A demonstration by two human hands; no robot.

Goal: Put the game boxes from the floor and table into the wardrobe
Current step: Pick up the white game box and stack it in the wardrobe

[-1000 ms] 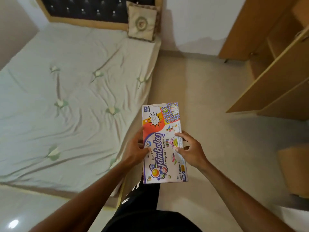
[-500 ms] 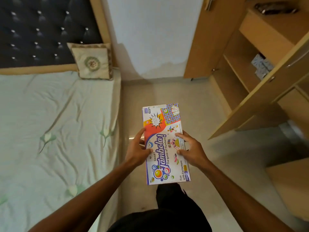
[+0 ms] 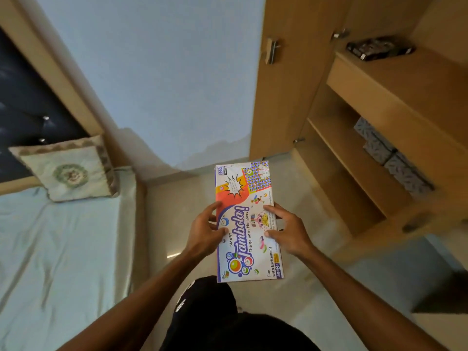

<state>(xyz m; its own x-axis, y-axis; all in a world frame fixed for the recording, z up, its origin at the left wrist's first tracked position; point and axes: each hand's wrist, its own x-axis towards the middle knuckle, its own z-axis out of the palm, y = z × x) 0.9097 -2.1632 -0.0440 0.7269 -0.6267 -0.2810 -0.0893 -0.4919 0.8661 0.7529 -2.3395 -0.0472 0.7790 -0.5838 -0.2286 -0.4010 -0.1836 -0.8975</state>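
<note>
Bedroom, bed left, open wardrobe right. Left hand and right hand pinch the Tambola game box by its long edges (flat, probably ready for shelving).

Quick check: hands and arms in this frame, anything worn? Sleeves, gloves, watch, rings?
Nothing worn that shows. The left hand and right hand are bare, no gloves, and no rings or watch are visible. Both forearms are uncovered up to the frame edge, with no sleeves in view.
</note>
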